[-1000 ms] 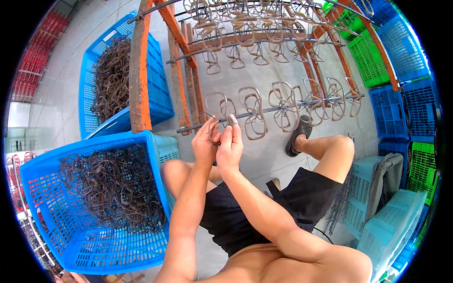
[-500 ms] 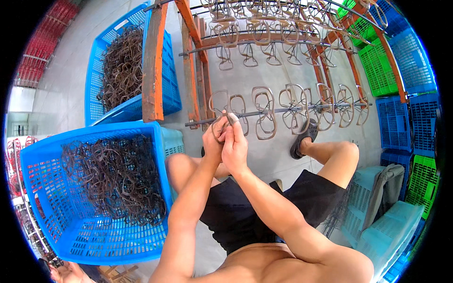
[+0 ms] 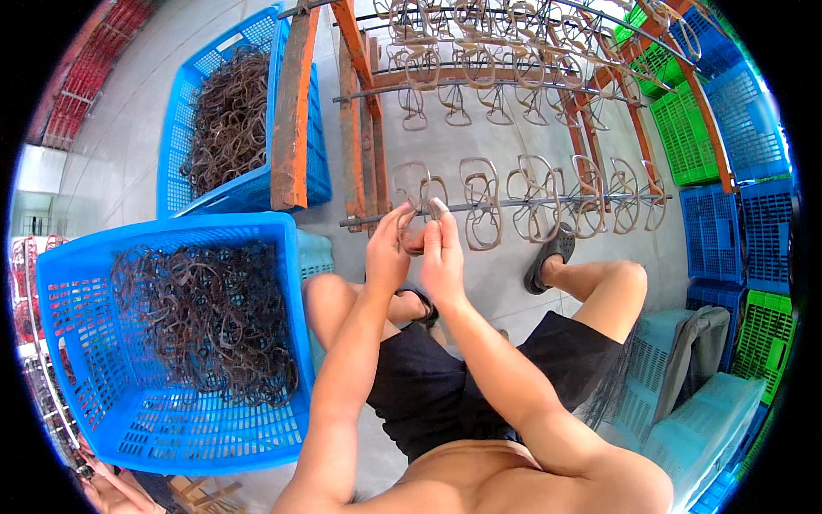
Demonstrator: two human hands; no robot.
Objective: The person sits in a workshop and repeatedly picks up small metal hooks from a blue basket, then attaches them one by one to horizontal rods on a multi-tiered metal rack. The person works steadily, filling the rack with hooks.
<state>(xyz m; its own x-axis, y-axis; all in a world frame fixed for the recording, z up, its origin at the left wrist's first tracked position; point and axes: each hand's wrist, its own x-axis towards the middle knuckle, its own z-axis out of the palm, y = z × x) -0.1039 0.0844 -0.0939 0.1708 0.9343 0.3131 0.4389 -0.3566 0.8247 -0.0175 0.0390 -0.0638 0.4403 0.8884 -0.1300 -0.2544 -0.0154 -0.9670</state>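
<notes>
At the left end of a dark horizontal rod (image 3: 531,201), my left hand (image 3: 390,253) and my right hand (image 3: 443,257) come together, fingers closed in a pinch. Between them is a thin brownish looped frame (image 3: 413,231), partly hidden by the fingers; its upper loop rises beside the rod. Whether it touches the rod I cannot tell. A white covering shows on a right fingertip. Farther right along the rod hang several similar double-loop frames (image 3: 494,206). Left of my arms, a blue basket (image 3: 171,458) holds a tangled heap of dark looped pieces (image 3: 214,325).
Behind the rod stands an orange rack (image 3: 295,111) with more rods of hanging frames (image 3: 479,64). A second blue basket (image 3: 175,128) holds another heap. Blue and green crates (image 3: 685,137) are stacked at right, pale teal crates (image 3: 706,437) nearer. A person's arm (image 3: 120,493) shows lower left.
My hands have moved slightly apart, the right one a little to the right. More of the looped frame now shows between and above my fingers.
</notes>
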